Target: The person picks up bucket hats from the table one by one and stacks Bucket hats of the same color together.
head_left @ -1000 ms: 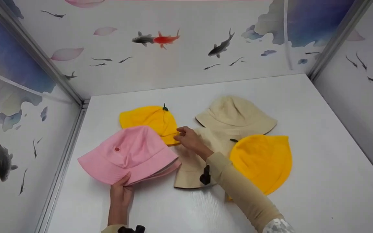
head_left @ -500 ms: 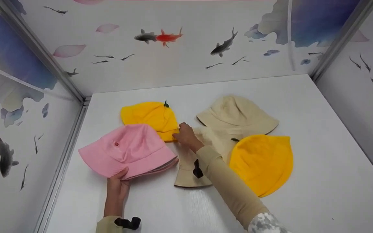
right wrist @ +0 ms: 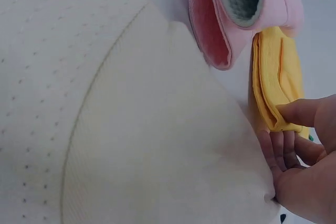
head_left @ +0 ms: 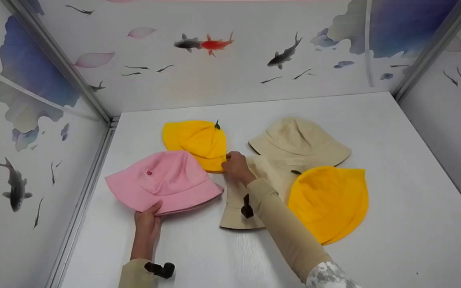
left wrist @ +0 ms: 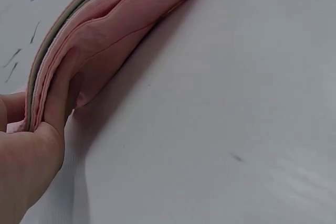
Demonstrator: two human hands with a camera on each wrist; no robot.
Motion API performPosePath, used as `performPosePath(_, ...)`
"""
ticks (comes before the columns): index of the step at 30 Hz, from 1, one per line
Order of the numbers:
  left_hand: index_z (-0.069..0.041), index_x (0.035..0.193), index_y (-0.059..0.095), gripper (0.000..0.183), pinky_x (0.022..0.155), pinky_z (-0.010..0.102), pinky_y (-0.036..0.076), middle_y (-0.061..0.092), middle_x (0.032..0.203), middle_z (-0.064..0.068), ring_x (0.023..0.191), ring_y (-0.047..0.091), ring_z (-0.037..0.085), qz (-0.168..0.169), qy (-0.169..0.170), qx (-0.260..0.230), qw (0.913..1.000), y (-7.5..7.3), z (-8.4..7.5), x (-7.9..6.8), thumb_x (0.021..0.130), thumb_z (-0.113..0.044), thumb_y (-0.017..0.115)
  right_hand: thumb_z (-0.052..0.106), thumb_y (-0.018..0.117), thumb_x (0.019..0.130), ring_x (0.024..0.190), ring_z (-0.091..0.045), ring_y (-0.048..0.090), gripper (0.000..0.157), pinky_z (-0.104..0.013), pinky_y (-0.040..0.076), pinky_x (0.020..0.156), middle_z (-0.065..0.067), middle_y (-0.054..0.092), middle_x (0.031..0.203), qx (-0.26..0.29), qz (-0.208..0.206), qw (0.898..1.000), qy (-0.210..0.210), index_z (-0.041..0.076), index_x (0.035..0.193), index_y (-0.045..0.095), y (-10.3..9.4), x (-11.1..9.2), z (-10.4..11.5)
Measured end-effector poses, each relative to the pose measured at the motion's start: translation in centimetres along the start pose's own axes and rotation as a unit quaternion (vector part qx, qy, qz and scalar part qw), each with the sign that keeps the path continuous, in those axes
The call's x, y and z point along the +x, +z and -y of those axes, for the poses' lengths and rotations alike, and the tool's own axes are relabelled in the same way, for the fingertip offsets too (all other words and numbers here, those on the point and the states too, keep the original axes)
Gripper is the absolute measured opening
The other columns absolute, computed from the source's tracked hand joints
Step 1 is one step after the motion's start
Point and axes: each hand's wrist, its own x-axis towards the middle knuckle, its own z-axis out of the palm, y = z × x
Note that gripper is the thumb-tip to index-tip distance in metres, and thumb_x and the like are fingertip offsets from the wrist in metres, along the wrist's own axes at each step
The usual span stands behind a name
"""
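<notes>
My left hand [head_left: 147, 222] grips the brim of a pink bucket hat [head_left: 166, 180], thumb on the outside and fingers under the layered brim, as the left wrist view shows. The pink hat has a small red mark on its front and overlaps a yellow hat [head_left: 198, 140] behind it. That yellow hat lies folded, with a green stem on its crown. At its right brim corner my right hand [head_left: 238, 167] pinches the cloth; in the right wrist view the thumb [right wrist: 302, 111] presses on the brim, with other fingers below.
Two beige bucket hats lie right of centre: a rear one [head_left: 296, 140] and a nearer one [head_left: 238, 208], partly under my right forearm. A second yellow hat [head_left: 330, 204] with a dark stem overlaps the nearer one. Printed walls enclose the white table [head_left: 406, 200].
My right fingers have gone from the yellow hat's edge to pinching its brim corner. That hat has shifted slightly back. The pink hat's right side has dipped, and the head view has turned a little.
</notes>
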Motion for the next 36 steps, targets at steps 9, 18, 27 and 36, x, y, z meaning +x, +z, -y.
performPosePath(9, -0.014, 0.139, 0.038, 0.054, 0.112, 0.024, 0.042, 0.045, 0.129, -0.006, 0.121, 0.048, 0.011, -0.043, 0.015, 0.053, 0.9976, 0.5, 0.2, 1.0, 0.095, 0.002, 0.063, 0.015, 0.059, 0.097, 0.096, -0.021, 0.057, 0.031, -0.029, 0.053, 0.086, -0.015, 0.064, 0.117, 0.058, -0.050, 0.997, -0.014, -0.002, 0.123, 0.062, -0.9, 0.1, 0.2)
performPosePath(18, -0.008, 0.151, 0.035, 0.060, 0.113, 0.033, 0.045, 0.047, 0.146, 0.008, 0.122, 0.051, 0.018, -0.131, 0.048, 0.183, 0.9731, 1.9, 0.7, 2.1, 0.099, -0.019, 0.062, 0.017, 0.058, 0.100, 0.081, -0.019, 0.062, 0.025, -0.035, 0.061, 0.078, -0.015, 0.061, 0.121, 0.206, -0.134, 0.969, -0.018, 0.002, 0.120, 0.061, -1.6, -0.6, -0.2)
performPosePath(27, -0.001, 0.149, 0.039, 0.060, 0.120, 0.044, 0.035, 0.046, 0.152, 0.018, 0.133, 0.046, 0.031, -0.160, 0.077, 0.288, 0.9410, 3.6, 0.2, 2.0, 0.097, -0.020, 0.063, 0.023, 0.056, 0.102, 0.094, -0.025, 0.067, 0.025, -0.040, 0.061, 0.085, -0.014, 0.061, 0.115, 0.316, -0.169, 0.932, -0.063, 0.005, 0.120, 0.057, -4.2, -1.7, 0.0)
performPosePath(36, 0.007, 0.150, 0.029, 0.068, 0.121, 0.050, 0.031, 0.043, 0.150, 0.027, 0.140, 0.041, 0.041, -0.194, 0.124, 0.350, 0.9082, 4.9, 0.5, 2.4, 0.097, -0.018, 0.063, 0.020, 0.051, 0.104, 0.091, -0.021, 0.066, 0.023, -0.025, 0.061, 0.075, -0.013, 0.059, 0.113, 0.313, -0.191, 0.924, -0.106, 0.005, 0.121, 0.053, -6.9, -2.9, 0.2)
